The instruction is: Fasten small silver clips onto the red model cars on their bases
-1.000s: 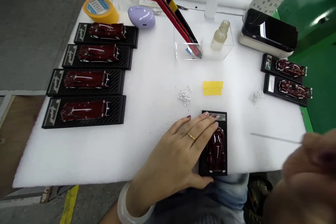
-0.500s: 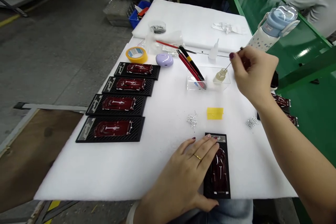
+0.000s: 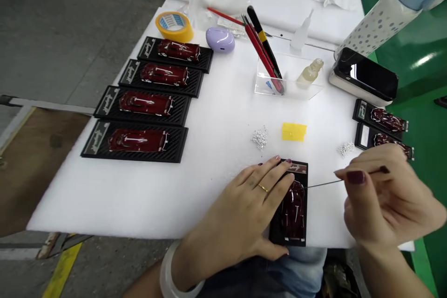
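Observation:
A dark red model car [image 3: 294,216] on a black display base [image 3: 275,230] lies lengthwise near the table's front edge. My left hand [image 3: 240,207] holds the base steady, fingers over its far left part and thumb by its near end. Between thumb and fingers, my right hand [image 3: 384,195] pinches a thin dark needle [image 3: 323,185]. The needle points left, its tip at the front right of the car; whether it touches is too small to tell. Beyond the base are a yellow tape piece [image 3: 294,132] and a pile of tiny silver parts [image 3: 260,138].
Several model cars on bases [image 3: 138,142] line the left. Two more [image 3: 387,120] sit right, below a phone [image 3: 366,72]. A clear tray [image 3: 265,84] holds tweezers [image 3: 263,53] and a small glass bottle [image 3: 310,73]. A tall water bottle [image 3: 384,21] stands behind.
My right hand has come down from the small glass bottle to the model car, bringing the needle along. The left hand stays on the base. The view has tilted downward.

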